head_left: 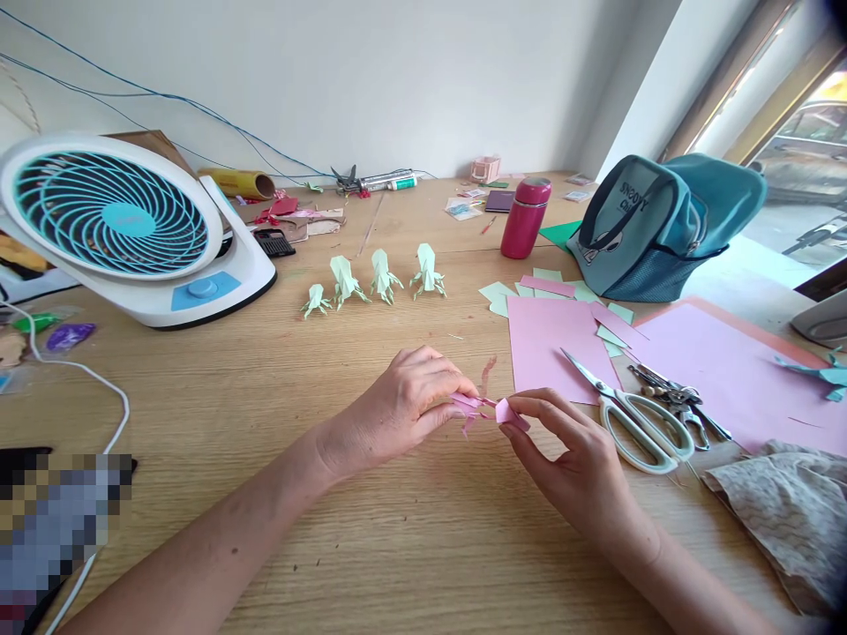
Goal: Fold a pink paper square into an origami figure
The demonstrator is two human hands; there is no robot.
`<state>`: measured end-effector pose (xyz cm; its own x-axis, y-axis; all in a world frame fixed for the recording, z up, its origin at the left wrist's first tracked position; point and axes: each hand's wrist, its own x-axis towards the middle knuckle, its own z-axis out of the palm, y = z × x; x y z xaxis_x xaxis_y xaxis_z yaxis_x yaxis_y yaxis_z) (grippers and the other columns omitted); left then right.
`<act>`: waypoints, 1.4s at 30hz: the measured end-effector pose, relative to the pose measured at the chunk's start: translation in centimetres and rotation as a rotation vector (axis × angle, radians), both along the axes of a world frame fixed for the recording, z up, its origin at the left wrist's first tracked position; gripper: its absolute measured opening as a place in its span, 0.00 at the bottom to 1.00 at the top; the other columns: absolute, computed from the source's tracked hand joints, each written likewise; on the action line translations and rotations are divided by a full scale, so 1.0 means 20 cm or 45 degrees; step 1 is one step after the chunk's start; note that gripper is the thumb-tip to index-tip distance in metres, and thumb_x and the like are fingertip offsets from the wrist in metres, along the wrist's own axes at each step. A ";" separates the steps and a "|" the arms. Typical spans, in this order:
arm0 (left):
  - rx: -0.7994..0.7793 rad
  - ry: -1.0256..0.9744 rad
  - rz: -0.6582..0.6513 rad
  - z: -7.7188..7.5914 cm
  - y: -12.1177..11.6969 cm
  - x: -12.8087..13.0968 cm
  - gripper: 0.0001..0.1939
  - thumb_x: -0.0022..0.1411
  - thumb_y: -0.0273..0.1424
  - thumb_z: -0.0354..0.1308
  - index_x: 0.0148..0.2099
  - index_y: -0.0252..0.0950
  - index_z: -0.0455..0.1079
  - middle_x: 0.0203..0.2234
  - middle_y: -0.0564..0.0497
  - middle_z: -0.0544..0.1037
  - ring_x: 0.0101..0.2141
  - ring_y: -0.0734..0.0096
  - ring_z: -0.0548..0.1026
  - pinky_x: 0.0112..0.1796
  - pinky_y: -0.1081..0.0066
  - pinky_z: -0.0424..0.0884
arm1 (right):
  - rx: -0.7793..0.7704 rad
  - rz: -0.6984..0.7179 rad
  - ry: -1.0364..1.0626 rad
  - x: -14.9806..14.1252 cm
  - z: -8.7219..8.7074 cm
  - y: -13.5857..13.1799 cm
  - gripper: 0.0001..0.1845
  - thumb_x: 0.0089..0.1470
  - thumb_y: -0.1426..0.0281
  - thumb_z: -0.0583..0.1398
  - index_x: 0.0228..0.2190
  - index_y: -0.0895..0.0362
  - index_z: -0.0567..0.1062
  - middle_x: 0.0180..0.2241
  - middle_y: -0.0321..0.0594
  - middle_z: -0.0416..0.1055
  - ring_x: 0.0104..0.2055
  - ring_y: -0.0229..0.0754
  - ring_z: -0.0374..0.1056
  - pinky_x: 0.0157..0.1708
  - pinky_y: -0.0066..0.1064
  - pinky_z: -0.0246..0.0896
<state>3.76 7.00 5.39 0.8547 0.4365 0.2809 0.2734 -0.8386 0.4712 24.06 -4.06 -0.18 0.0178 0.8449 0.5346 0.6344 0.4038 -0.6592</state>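
Note:
Between my two hands, just above the wooden table, is a small folded pink origami figure (466,402) with thin leg-like strips. My left hand (414,401) pinches its left part between thumb and fingers. The right end, a wider folded piece, is gripped by the thumb and fingertips of my right hand (573,450). Part of the figure is hidden behind the fingers. Beyond my hands stand several pale green origami figures (427,269) with thin legs, in a loose row. To the right lie a square of pink paper (543,335) and white-handled scissors (645,432).
A white fan (218,295) stands at the left, its white cable (125,406) running along the table. At the back right are a magenta flask (526,219) and a teal bag (635,229). Keys (681,401), a grey cloth (781,511) and larger pink sheets (728,362) lie at the right.

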 end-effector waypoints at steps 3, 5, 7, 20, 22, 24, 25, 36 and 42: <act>0.002 -0.029 -0.016 0.00 0.01 0.00 0.07 0.70 0.31 0.57 0.46 0.37 0.76 0.38 0.52 0.81 0.42 0.67 0.73 0.48 0.66 0.65 | -0.008 0.001 0.006 0.00 0.00 -0.01 0.07 0.61 0.76 0.60 0.41 0.55 0.75 0.37 0.40 0.73 0.36 0.40 0.70 0.36 0.32 0.66; 0.010 -0.046 -0.023 0.00 0.01 0.00 0.07 0.70 0.31 0.57 0.45 0.37 0.76 0.37 0.51 0.81 0.42 0.67 0.73 0.47 0.66 0.66 | -0.011 0.004 0.005 0.00 0.00 -0.01 0.07 0.61 0.76 0.60 0.41 0.55 0.75 0.37 0.40 0.73 0.36 0.40 0.69 0.36 0.32 0.66; 0.015 -0.052 -0.023 -0.01 0.01 0.01 0.08 0.70 0.31 0.57 0.45 0.37 0.76 0.37 0.51 0.81 0.41 0.67 0.73 0.47 0.66 0.66 | -0.010 0.012 0.006 0.01 0.00 -0.01 0.07 0.61 0.77 0.60 0.41 0.55 0.75 0.37 0.40 0.72 0.36 0.39 0.69 0.37 0.32 0.65; 0.081 -0.147 -0.081 -0.02 0.03 0.00 0.06 0.69 0.30 0.58 0.45 0.37 0.76 0.38 0.51 0.81 0.43 0.67 0.72 0.49 0.65 0.66 | 0.014 -0.011 0.005 0.01 -0.02 0.00 0.08 0.61 0.76 0.61 0.42 0.54 0.75 0.38 0.40 0.73 0.37 0.40 0.70 0.37 0.32 0.65; 0.088 -0.136 -0.077 -0.01 0.03 0.00 0.06 0.69 0.30 0.58 0.45 0.37 0.76 0.37 0.51 0.81 0.43 0.66 0.72 0.48 0.65 0.66 | 0.010 -0.012 0.004 0.01 -0.02 0.00 0.08 0.61 0.76 0.61 0.42 0.54 0.75 0.38 0.39 0.73 0.36 0.39 0.70 0.37 0.31 0.65; 0.102 -0.116 -0.070 -0.01 0.02 0.00 0.06 0.69 0.30 0.58 0.44 0.38 0.76 0.37 0.51 0.81 0.43 0.66 0.72 0.48 0.64 0.66 | -0.008 0.005 0.021 0.00 -0.01 0.00 0.09 0.61 0.76 0.61 0.42 0.54 0.75 0.38 0.39 0.73 0.36 0.39 0.70 0.37 0.31 0.65; 0.114 -0.107 -0.066 -0.01 0.02 0.00 0.06 0.70 0.30 0.58 0.44 0.38 0.76 0.37 0.52 0.82 0.43 0.66 0.73 0.48 0.64 0.66 | -0.020 0.014 0.036 0.00 -0.01 -0.01 0.09 0.61 0.76 0.61 0.42 0.54 0.75 0.38 0.39 0.73 0.37 0.39 0.70 0.37 0.31 0.65; 0.062 -0.120 -0.030 -0.02 -0.03 0.02 0.05 0.69 0.30 0.59 0.43 0.38 0.77 0.35 0.53 0.81 0.41 0.67 0.74 0.47 0.64 0.66 | -0.052 0.038 -0.002 -0.01 0.00 -0.02 0.07 0.62 0.76 0.60 0.42 0.54 0.75 0.38 0.38 0.73 0.37 0.38 0.70 0.36 0.29 0.65; 0.049 -0.139 0.007 -0.04 -0.04 0.03 0.08 0.69 0.29 0.59 0.48 0.36 0.76 0.36 0.49 0.80 0.41 0.65 0.73 0.46 0.64 0.67 | -0.061 0.039 0.000 -0.02 0.00 -0.01 0.12 0.62 0.75 0.60 0.47 0.53 0.73 0.40 0.40 0.74 0.39 0.40 0.71 0.39 0.30 0.66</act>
<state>4.42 6.15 4.53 0.8159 0.4281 0.3887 0.2270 -0.8553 0.4657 23.71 -4.34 -0.10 -0.0081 0.8695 0.4938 0.6221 0.3910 -0.6783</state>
